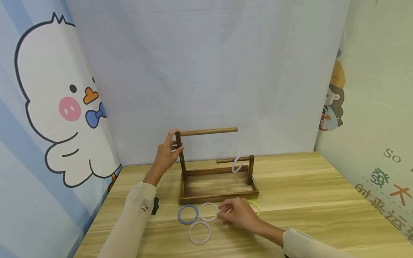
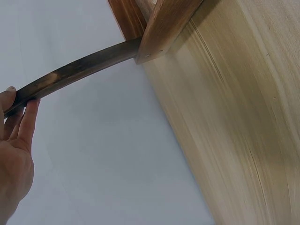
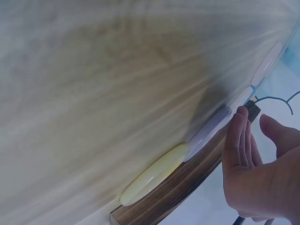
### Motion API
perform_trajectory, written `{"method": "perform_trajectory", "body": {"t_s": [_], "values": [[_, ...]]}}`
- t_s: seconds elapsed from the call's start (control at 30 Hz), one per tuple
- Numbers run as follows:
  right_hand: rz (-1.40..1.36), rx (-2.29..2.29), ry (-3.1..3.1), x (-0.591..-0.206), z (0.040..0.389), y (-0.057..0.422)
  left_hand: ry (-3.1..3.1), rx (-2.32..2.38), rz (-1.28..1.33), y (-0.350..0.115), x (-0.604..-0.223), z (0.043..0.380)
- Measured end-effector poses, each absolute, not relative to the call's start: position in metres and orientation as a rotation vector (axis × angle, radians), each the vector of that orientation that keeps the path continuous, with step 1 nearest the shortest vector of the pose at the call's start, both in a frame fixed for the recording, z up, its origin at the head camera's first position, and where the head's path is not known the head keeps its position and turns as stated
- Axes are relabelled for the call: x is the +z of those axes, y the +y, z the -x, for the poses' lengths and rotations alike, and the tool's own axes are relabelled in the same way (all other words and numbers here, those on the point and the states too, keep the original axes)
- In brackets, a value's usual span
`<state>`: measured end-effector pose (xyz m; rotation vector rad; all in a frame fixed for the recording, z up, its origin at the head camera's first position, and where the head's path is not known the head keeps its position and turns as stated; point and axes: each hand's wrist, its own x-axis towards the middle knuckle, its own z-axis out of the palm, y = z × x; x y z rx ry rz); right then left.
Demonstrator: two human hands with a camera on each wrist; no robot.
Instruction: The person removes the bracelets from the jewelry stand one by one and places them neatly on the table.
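My left hand (image 1: 166,154) holds the top of the tall post of a dark wooden rack (image 1: 219,196), thumb on one side and fingers on the other; the left wrist view shows its fingers (image 2: 28,122) against the post (image 2: 79,68). My right hand (image 1: 240,215) is over the row of rings in front of the rack, thumb apart from its fairly straight fingers. Under it lies a purple ring (image 3: 208,131), between a white ring (image 1: 200,215) and a yellow-green ring (image 1: 259,208). Whether the fingertips touch a ring, I cannot tell.
A blue ring (image 1: 179,215) and a pale pink ring (image 1: 190,238) lie flat at the left of the row. One pale purple ring (image 1: 235,168) hangs on the rack's lower bar (image 1: 224,161). The upper bar (image 1: 209,132) is bare. A pale curtain (image 1: 209,71) hangs behind the table.
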<state>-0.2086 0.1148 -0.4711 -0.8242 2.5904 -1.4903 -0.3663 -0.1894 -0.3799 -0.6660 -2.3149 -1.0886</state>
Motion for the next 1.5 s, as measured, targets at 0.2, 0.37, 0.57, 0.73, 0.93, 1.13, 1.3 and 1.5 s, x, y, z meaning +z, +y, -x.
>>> {"method": "perform_trajectory", "body": {"t_s": [0.2,0.37,0.57,0.73,0.93,1.13,1.3,1.5], "values": [[0.877,-1.427,2.723,-0.468,0.213,0.121,-2.307,-1.087,0.670,-0.190,-0.383,0.366],[0.886,-1.446,2.738,-0.464,0.217,0.126,-2.307,-1.085,0.673,-0.190,-0.383,0.365],[0.843,-1.501,2.731,-0.462,0.224,0.132,-2.294,-1.073,0.686,-0.189,-0.382,0.364],[0.879,-1.510,2.788,-0.463,0.229,0.137,-2.291,-1.065,0.694,-0.189,-0.381,0.363],[0.783,-1.508,2.892,-0.460,0.239,0.143,-2.296,-1.082,0.685,-0.191,-0.380,0.363],[0.706,-1.504,2.941,-0.456,0.248,0.147,-2.285,-1.076,0.696,-0.191,-0.381,0.365],[0.675,-1.494,3.026,-0.454,0.254,0.150,-2.271,-1.069,0.702,-0.190,-0.381,0.365],[0.644,-1.549,3.056,-0.448,0.261,0.153,-2.277,-1.057,0.700,-0.190,-0.381,0.366]]}}
